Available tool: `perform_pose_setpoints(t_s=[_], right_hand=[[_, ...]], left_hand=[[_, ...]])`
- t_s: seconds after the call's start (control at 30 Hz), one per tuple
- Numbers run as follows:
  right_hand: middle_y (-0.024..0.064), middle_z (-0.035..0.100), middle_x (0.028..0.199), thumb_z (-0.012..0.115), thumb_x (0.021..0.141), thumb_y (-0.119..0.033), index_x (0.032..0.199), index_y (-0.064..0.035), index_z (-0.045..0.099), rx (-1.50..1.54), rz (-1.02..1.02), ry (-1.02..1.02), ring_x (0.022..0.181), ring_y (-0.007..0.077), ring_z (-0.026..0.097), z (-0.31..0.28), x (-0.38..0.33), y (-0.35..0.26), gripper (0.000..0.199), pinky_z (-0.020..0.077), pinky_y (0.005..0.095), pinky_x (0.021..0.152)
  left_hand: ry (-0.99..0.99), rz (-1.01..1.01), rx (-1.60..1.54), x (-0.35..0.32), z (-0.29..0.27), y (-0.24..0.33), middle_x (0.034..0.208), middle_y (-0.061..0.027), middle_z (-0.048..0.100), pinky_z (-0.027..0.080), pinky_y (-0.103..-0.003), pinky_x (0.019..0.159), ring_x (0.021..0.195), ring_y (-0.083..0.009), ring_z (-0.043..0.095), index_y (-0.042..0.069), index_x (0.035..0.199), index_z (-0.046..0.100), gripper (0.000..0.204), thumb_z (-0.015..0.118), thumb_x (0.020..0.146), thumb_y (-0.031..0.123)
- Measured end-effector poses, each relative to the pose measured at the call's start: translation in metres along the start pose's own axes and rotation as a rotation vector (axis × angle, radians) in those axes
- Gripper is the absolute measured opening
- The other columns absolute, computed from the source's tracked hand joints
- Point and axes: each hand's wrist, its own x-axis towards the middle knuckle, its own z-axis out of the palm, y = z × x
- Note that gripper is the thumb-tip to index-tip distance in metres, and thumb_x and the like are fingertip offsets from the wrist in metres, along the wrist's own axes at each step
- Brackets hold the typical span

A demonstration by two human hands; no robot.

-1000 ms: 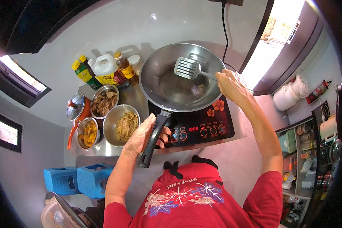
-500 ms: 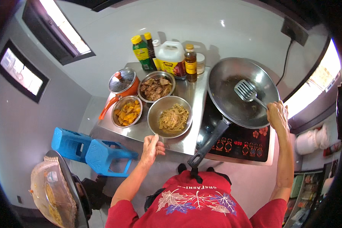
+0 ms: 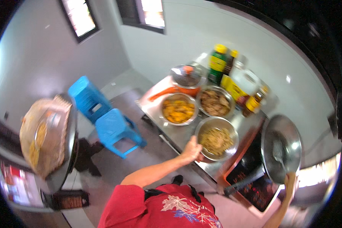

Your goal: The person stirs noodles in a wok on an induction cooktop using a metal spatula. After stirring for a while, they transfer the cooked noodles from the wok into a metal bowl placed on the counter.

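My left hand [image 3: 193,149] grips the near-left rim of a steel bowl [image 3: 233,131], thumb up on the rim and fingers lower down. Pale yellowish strips of cooked food [image 3: 216,141] fill its bottom. At the right, my right hand [image 3: 290,183] is closed round the handle of a slotted turner [image 3: 278,151], partly blurred. The turner's blade rests inside a dark wok [image 3: 270,133] that holds no food I can make out. Under the wok is a black induction cooktop [image 3: 250,190], and the wok's long handle [image 3: 241,183] points toward me.
Beside the bowl stand a bowl of orange chunks [image 3: 178,109], a bowl of browned meat [image 3: 216,102] and a lidded orange saucepan [image 3: 187,78]. Bottles [image 3: 217,62] and a white jug [image 3: 247,84] line the wall. Blue stools [image 3: 116,127] and a covered table [image 3: 45,133] are at left.
My view has swung left, so the counter sits farther right and tilted. My left hand has closed on the bowl of strips. My right hand still holds the turner in the wok.
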Motion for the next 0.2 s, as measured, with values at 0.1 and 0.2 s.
perform_pose_setpoints(t_s=[0.1, 0.2], right_hand=[[0.0088, 0.065, 0.101, 0.061, 0.080, -0.019, 0.096, -0.0106, 0.066, -0.024, -0.084, -0.041, 0.097, 0.0359, 0.059, 0.031, 0.014, 0.049, 0.018, 0.0424, 0.0527, 0.081], [0.0192, 0.061, 0.115, 0.060, 0.081, -0.014, 0.117, -0.0107, 0.062, 0.003, -0.159, -0.189, 0.106, 0.0406, 0.057, 0.067, 0.057, 0.070, 0.036, 0.0424, 0.0533, 0.092]], left_hand=[[-0.020, -0.008, -0.099, -0.009, -0.005, -0.007, 0.067, -0.0145, 0.058, 0.051, -0.033, 0.037, 0.044, -0.0183, 0.058, 0.002, 0.128, 0.026, 0.041, 0.044, 0.092, 0.010], [-0.051, 0.018, -0.133, -0.035, -0.012, 0.003, 0.066, -0.0117, 0.056, 0.050, -0.032, 0.035, 0.043, -0.0176, 0.057, 0.003, 0.134, 0.024, 0.045, 0.043, 0.094, 0.011]])
